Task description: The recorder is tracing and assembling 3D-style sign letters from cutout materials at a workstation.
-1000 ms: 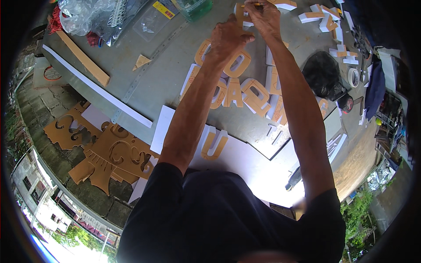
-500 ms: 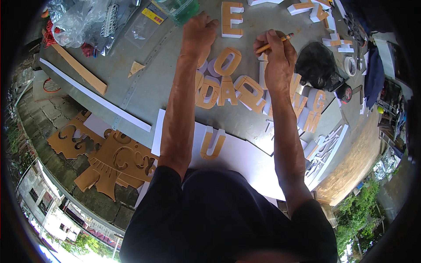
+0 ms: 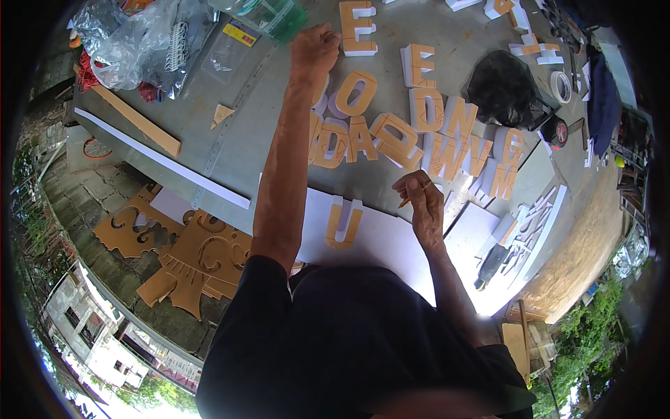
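Observation:
My left hand (image 3: 314, 54) is closed at the far side of the table, between a clear green container (image 3: 276, 19) and an upright-facing tan letter-shaped block (image 3: 347, 26) with white sides. Whatever its curled fingers hold, if anything, is hidden. My right hand (image 3: 427, 209) grips a pencil (image 3: 405, 203), its tip showing at the fingers, over the near part of the table. To its left, a U-shaped letter block (image 3: 340, 241) lies on a white sheet (image 3: 384, 234). Several other letter blocks (image 3: 396, 143) with pencilled lines sit in a cluster beyond that hand.
At far left lie plastic bags (image 3: 139, 45). A long white strip (image 3: 164, 159) and a tan strip (image 3: 136, 120) cross the left side. Right of the letters are a black mesh bag (image 3: 499, 87), a tape roll (image 3: 560, 87) and white offcuts (image 3: 534, 223). Carved brown panels (image 3: 202, 255) lie lower left.
My right hand has come back toward me with the pencil, from above the letters to near the white sheet. My left hand stays closed at the far side. The view has shifted slightly.

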Action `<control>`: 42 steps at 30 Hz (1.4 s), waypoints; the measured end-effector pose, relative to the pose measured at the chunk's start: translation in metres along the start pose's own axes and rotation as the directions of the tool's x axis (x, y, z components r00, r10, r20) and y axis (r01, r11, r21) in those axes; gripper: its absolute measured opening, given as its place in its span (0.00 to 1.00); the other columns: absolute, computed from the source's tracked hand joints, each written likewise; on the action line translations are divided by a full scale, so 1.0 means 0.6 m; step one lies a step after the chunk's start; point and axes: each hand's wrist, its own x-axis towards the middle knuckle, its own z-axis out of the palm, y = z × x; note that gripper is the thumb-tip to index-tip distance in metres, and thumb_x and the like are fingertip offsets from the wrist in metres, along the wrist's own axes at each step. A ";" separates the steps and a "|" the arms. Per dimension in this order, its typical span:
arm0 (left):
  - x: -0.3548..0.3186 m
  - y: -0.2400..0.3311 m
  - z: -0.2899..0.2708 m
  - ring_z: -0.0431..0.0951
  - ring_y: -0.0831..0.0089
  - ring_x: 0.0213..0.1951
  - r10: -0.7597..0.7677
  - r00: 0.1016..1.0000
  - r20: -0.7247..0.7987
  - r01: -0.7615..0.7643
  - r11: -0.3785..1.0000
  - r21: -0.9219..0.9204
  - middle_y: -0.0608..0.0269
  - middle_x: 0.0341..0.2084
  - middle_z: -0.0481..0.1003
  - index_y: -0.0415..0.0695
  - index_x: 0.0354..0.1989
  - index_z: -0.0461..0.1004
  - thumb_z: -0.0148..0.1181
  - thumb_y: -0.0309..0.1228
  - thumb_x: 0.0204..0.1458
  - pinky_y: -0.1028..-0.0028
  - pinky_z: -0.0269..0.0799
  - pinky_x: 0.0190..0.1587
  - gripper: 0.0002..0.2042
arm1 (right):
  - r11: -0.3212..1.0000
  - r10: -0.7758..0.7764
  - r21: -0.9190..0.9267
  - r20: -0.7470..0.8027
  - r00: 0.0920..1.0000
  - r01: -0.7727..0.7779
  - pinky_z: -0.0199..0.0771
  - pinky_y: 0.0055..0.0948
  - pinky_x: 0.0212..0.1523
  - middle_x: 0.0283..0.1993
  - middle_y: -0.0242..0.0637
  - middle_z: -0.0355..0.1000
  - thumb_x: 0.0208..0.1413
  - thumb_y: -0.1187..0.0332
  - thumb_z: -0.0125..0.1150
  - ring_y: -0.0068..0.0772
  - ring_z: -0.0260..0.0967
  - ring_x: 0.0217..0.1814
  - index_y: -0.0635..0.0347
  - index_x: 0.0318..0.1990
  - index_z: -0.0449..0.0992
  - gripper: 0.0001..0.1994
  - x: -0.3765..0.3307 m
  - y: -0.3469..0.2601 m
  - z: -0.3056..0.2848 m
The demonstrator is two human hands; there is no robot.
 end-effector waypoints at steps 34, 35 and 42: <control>0.002 0.019 0.034 0.83 0.61 0.28 0.229 0.954 -0.195 -0.114 0.875 0.470 0.54 0.27 0.83 0.40 0.36 0.85 0.65 0.39 0.48 0.66 0.78 0.37 0.14 | 0.986 0.101 0.129 0.019 0.995 -0.103 0.68 0.28 0.30 0.28 0.38 0.75 0.68 0.48 0.54 0.25 0.68 0.26 0.70 0.32 0.80 0.28 -0.010 0.004 -0.033; 0.002 0.015 0.031 0.83 0.60 0.27 0.258 0.938 -0.233 -0.122 0.872 0.474 0.53 0.27 0.83 0.39 0.34 0.84 0.64 0.37 0.48 0.66 0.77 0.37 0.13 | 0.982 0.117 0.149 0.013 0.993 -0.117 0.68 0.28 0.30 0.28 0.38 0.75 0.68 0.48 0.54 0.24 0.67 0.26 0.70 0.32 0.80 0.28 -0.012 0.003 -0.034; -0.002 0.036 0.031 0.79 0.61 0.21 0.353 0.871 -0.341 -0.240 0.913 0.331 0.51 0.19 0.79 0.32 0.24 0.80 0.61 0.29 0.47 0.65 0.77 0.32 0.10 | 0.978 0.144 0.157 -0.019 0.989 -0.139 0.66 0.27 0.30 0.26 0.36 0.72 0.69 0.48 0.53 0.23 0.66 0.26 0.69 0.32 0.80 0.28 -0.030 0.020 -0.051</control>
